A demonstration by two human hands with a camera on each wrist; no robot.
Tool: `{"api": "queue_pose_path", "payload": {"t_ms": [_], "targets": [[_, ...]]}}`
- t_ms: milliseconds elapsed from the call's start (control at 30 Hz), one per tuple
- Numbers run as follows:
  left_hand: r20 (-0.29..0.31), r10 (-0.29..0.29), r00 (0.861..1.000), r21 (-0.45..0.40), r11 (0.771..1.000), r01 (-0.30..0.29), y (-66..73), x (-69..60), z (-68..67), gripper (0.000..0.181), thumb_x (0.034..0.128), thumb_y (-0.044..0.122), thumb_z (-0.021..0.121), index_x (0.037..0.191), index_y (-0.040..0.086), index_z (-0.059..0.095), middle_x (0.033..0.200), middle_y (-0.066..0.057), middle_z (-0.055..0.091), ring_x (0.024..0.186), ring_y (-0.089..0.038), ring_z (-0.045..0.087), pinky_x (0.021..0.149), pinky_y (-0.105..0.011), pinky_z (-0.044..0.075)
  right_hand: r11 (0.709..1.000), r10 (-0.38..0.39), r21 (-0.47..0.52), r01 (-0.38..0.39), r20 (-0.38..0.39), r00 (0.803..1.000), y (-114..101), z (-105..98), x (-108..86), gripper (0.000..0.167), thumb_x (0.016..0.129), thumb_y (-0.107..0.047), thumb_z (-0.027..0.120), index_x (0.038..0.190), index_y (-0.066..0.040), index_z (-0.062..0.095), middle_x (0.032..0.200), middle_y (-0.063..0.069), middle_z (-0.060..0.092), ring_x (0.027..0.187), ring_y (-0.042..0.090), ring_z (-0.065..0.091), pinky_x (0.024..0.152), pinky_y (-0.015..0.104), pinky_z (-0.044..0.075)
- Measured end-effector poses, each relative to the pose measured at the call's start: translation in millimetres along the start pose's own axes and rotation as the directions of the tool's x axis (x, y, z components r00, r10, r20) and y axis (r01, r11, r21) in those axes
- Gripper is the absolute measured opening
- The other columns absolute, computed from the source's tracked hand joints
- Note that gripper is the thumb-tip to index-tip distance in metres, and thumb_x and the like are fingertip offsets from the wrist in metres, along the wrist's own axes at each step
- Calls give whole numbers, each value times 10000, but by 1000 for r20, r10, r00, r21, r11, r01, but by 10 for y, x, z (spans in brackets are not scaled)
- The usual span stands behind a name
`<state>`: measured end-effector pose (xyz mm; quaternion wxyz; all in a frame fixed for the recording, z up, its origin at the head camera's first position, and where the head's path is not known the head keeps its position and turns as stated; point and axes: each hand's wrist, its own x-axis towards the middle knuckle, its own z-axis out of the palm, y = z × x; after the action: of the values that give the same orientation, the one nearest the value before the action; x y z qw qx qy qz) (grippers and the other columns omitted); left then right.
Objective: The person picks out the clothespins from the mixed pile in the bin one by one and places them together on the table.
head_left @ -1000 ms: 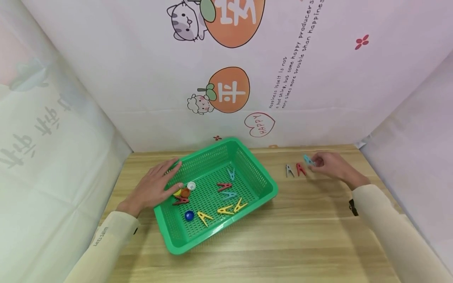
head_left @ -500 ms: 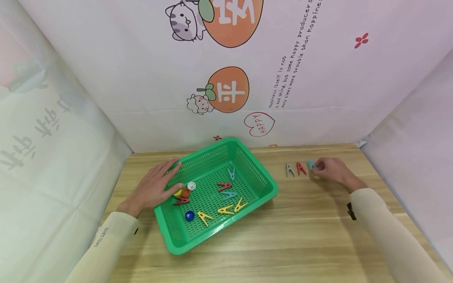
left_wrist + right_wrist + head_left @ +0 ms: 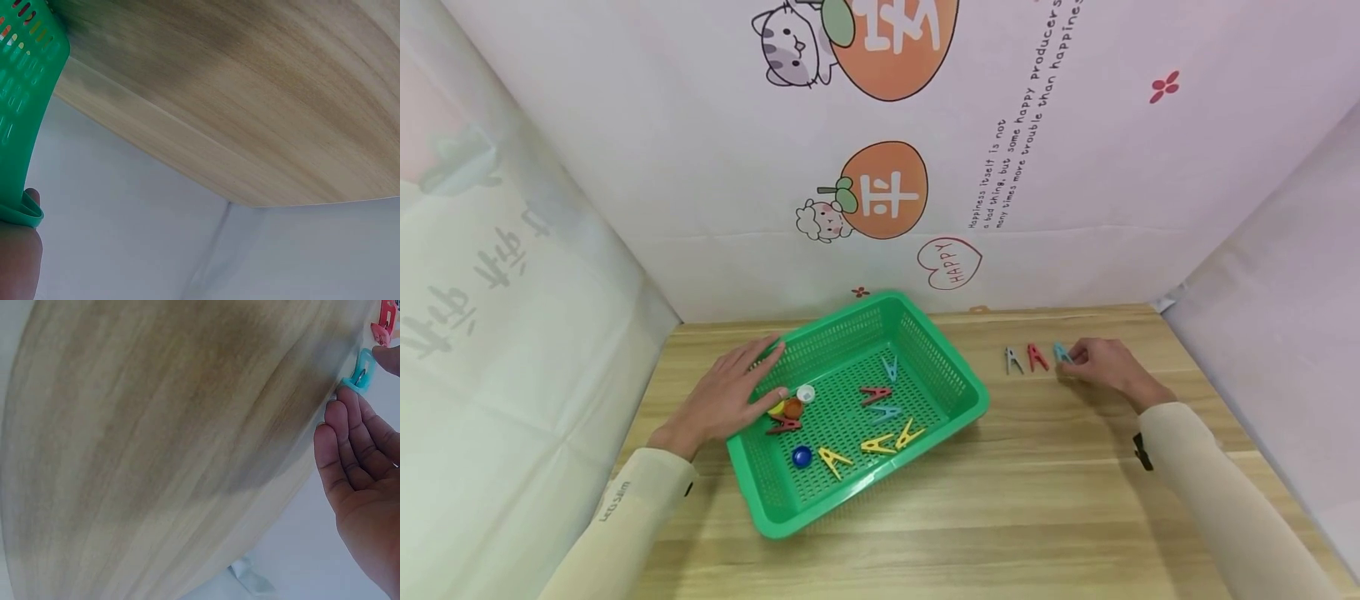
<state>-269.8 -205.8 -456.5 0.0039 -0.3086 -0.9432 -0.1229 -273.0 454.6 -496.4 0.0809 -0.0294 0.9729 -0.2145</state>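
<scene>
Blue clothespin (image 3: 1062, 353) pinched in right fingers (image 3: 359, 431), left fingers (image 3: 767, 364) spread, palm down, on green basket (image 3: 872, 480)

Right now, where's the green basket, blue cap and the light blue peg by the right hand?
Green basket (image 3: 872, 477): head view, near rim.
Blue cap (image 3: 802, 457): head view, its middle.
Light blue peg (image 3: 1060, 350): head view, upper end.

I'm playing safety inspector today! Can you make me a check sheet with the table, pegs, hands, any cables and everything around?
Surface: wooden table, grain showing.
Job's things: grey peg, red peg and light blue peg in a row; green basket.
Clutter: more pegs and four round caps scattered in the basket.
Hands: left hand rests on the basket's edge; right hand pinches the light blue peg.
Cables: nothing seen.
Surroundings: cartoon-printed sheet behind.
</scene>
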Motion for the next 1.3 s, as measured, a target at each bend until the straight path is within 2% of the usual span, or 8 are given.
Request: {"api": "queue_pose_path", "payload": {"t_ms": [333, 533, 800, 1067, 1300], "targets": [[-4, 7, 1000, -3, 1000, -7, -16, -2, 3, 791, 1112, 495, 547, 1741, 106, 266, 1823, -140, 211, 1651, -433, 269, 1324, -667, 251, 1000, 8, -3, -8, 2, 1000, 24, -29, -48, 565, 1018, -423, 743, 1203, 109, 706, 1155, 284, 759, 1049, 434, 733, 925, 600, 616], [-5, 8, 1000, -2, 1000, -8, -13, -3, -10, 790, 1110, 489, 553, 1739, 102, 273, 1809, -165, 240, 1650, -435, 271, 1321, -670, 255, 1000, -28, -4, 28, -48, 998, -49, -111, -49, 543, 1036, -407, 719, 1240, 96, 707, 1146, 268, 770, 1038, 416, 743, 908, 589, 619], [2, 4, 1000, 2, 1000, -4, 1, -6, -7, 798, 1108, 500, 550, 1740, 104, 267, 1816, -157, 224, 1654, -430, 262, 1326, -666, 250, 995, -99, -20, 98, -83, 992, -430, -208, 0, 520, 1030, -392, 728, 1265, 71, 720, 1116, 204, 780, 1020, 357, 741, 885, 568, 610], [0, 5, 1000, 9, 1000, -5, -11, -8, 4, 799, 1108, 500, 551, 1742, 108, 264, 1820, -151, 215, 1652, -434, 269, 1327, -666, 248, 989, -146, -14, 145, -97, 985, -926, -279, 104, 472, 1011, -385, 742, 1251, 21, 734, 1113, 152, 771, 1024, 299, 721, 900, 516, 601], [3, 4, 1000, 8, 1000, -4, -8, -1, -5, 799, 1111, 511, 545, 1741, 108, 266, 1826, -137, 201, 1652, -434, 267, 1328, -668, 247, 980, -201, -3, 201, -66, 977, -1316, -303, 236, 466, 1001, -382, 760, 1251, 10, 735, 1141, 162, 769, 1050, 300, 716, 931, 527, 607]]}}
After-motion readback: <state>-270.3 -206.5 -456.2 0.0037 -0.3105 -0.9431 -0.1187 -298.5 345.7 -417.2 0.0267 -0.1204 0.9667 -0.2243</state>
